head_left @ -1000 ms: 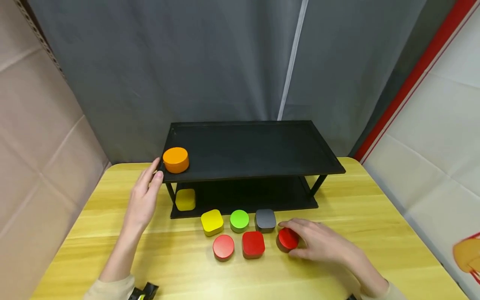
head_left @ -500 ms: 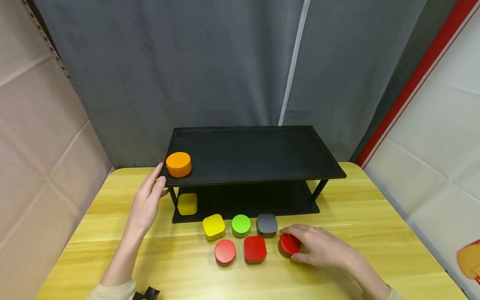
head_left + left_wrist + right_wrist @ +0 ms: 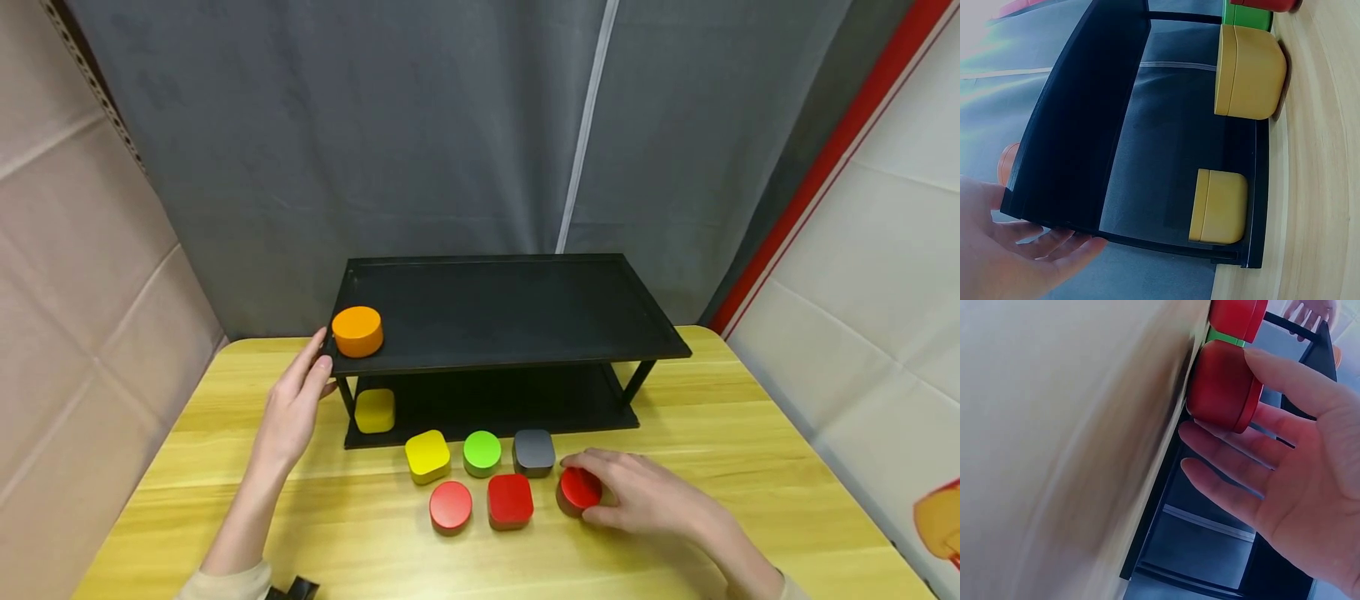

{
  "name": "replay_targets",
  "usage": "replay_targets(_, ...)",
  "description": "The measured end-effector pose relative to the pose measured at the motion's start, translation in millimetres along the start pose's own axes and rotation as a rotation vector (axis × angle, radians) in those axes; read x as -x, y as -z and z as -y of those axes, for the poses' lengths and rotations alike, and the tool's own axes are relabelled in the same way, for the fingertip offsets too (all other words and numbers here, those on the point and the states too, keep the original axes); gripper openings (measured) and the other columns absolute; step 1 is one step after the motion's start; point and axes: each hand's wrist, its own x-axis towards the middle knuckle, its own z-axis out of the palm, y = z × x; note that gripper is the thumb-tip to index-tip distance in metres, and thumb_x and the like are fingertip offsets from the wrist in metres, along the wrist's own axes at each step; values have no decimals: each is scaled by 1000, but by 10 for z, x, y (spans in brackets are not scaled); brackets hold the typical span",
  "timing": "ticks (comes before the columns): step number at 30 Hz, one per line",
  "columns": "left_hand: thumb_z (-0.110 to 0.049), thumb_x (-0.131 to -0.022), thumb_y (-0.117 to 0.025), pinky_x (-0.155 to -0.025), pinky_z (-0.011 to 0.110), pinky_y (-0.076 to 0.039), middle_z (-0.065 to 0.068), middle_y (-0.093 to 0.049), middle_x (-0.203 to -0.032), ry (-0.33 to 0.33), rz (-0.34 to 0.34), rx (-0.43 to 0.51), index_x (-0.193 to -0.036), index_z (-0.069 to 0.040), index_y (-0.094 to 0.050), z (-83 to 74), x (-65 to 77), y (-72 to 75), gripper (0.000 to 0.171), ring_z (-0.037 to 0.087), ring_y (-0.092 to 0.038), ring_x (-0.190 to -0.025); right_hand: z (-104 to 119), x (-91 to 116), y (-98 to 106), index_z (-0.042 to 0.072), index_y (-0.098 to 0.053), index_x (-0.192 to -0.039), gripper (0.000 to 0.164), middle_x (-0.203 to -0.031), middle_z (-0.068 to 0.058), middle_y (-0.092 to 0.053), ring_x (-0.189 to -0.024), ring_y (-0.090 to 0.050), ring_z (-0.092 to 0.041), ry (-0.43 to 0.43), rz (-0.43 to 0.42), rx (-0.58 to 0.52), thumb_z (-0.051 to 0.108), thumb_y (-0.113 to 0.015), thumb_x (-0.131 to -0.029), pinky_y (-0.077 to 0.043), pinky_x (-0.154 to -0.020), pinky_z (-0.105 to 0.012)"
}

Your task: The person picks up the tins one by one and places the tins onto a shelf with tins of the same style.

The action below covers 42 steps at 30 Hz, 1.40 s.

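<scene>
My right hand (image 3: 648, 493) pinches a small red round tin (image 3: 580, 492) between thumb and fingers, down on the table. In the right wrist view, its lid seam (image 3: 1249, 403) shows beside the thumb. My left hand (image 3: 288, 412) grips the left edge of a black two-tier rack (image 3: 495, 312), with the fingers along the side of the upper tier in the left wrist view. An orange round tin (image 3: 357, 332) stands on the upper tier near that hand. Below it, a yellow square tin (image 3: 375, 411) sits at the left end of the lower tier.
Before the rack stand a yellow square tin (image 3: 428, 457), a green round tin (image 3: 482, 453) and a grey square tin (image 3: 534, 453). Nearer are a pink-red round tin (image 3: 451, 507) and a red square tin (image 3: 510, 502). A grey curtain (image 3: 435, 125) hangs behind the table.
The head view has tilted slightly, so the rack and tins appear lower. Both hands keep their places, the right at the red round tin and the left at the rack's edge.
</scene>
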Motion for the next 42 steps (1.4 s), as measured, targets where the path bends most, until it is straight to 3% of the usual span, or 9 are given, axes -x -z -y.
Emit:
replay_targets(2,-45,-111,-35,-100,16,-51,13,-30,-169,-1,3,3,-165,-24,-24,0,2,3,59,38,-55,-139,8,1,16,18,-62,-138,60,-127,6,-68,-100,-62,-8,-4,-1,3,37,-83,-84,-60,-84,-28)
replay_targets(11,-45,-111,-35,-103,31,-50,13,-32,-169,0,2,3,-165,-21,-24,11,2,-1,60,37,-54,-139,39,20,103,16,-63,-136,60,-129,5,-68,-102,-64,-9,1,-23,12,35,-84,-83,-62,-87,-30)
replay_targets(20,-46,-111,-36,-105,37,-49,12,-31,-169,6,5,5,-165,-27,-24,-1,-2,4,58,37,-54,-140,86,45,201,15,-64,-134,58,-130,6,-68,-106,-65,-10,27,-68,36,33,-85,-83,-62,-91,-34)
replay_targets(28,-46,-111,-36,-105,39,-50,13,-32,-169,11,4,2,-165,-27,-25,-9,2,13,59,38,-55,-139,133,46,279,22,-65,-131,52,-117,13,-64,-93,-59,0,59,-112,44,32,-84,-84,-60,-83,-23)
replay_targets(42,-46,-111,-36,-105,39,-50,15,-33,-168,7,9,10,-165,-24,-25,4,-2,11,59,37,-56,-138,297,-17,414,24,-63,-130,51,-117,15,-62,-92,-58,2,133,-202,51,25,-83,-83,-59,-81,-20)
